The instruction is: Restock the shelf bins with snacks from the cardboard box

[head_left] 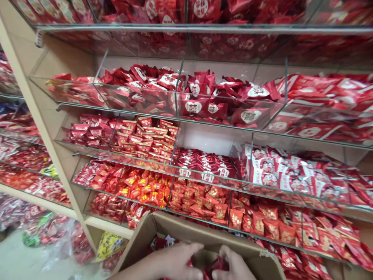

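Observation:
An open cardboard box (pixel 201 235) stands at the bottom middle, in front of the shelves. Both of my hands reach into it. My left hand (pixel 171 260) curls its fingers against dark red packets inside. Close by on the right, my right hand (pixel 233 264) has its thumb and fingers around a dark red packet (pixel 218 264). More red packets (pixel 163 242) lie in the box beyond my left hand. The lower parts of both hands are cut off by the frame's bottom edge.
Shelves with clear dividers (pixel 212 173) hold small red packets in rows. A wooden upright (pixel 43 128) parts them from more shelves at the left. Bagged packets (pixel 46 233) lie on the floor at the lower left, and a yellow bag (pixel 109 245) sits under the bottom shelf.

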{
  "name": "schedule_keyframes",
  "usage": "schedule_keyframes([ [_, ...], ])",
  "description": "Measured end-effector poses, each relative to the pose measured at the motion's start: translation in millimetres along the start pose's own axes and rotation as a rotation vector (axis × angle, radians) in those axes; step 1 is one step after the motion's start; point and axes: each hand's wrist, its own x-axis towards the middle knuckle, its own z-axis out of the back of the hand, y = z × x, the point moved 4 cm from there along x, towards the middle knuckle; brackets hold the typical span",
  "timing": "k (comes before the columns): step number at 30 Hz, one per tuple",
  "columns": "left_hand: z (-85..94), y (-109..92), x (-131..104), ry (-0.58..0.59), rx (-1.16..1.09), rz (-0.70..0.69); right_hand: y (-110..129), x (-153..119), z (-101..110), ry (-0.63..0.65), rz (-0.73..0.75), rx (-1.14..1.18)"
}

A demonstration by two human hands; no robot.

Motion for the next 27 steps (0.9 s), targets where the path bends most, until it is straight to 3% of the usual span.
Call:
schedule_keyframes([
  [3,-4.1,-14.2,4.3,0.015,-0.421,-0.092,31.4,-8.3,6.8,0.057,0.102,0.479],
  [5,-0.6,-27.9,7.3,-0.025,-0.612,-0.115,46.7,-13.2,15.1,0.018,0.114,0.682],
  [9,23.3,-52.9,18.5,-0.163,-0.795,-0.095,63.7,-13.7,40.3,-0.177,0.095,0.837],
  [14,40.6,-56.7,37.0,-0.222,-0.919,-0.106,70.2,-3.4,53.5,-0.235,0.111,1.046],
  [21,30.2,-48.8,41.0,-0.317,-0.937,-0.145,59.2,-0.9,46.9,-0.358,0.135,1.041],
  [24,25.1,-49.4,38.1,-0.258,-1.043,-0.039,52.2,-5.4,46.8,-0.469,0.146,0.918],
  [27,22.3,-52.4,34.5,-0.199,-1.219,0.023,52.1,-11.2,46.8,-0.491,0.205,0.82],
])
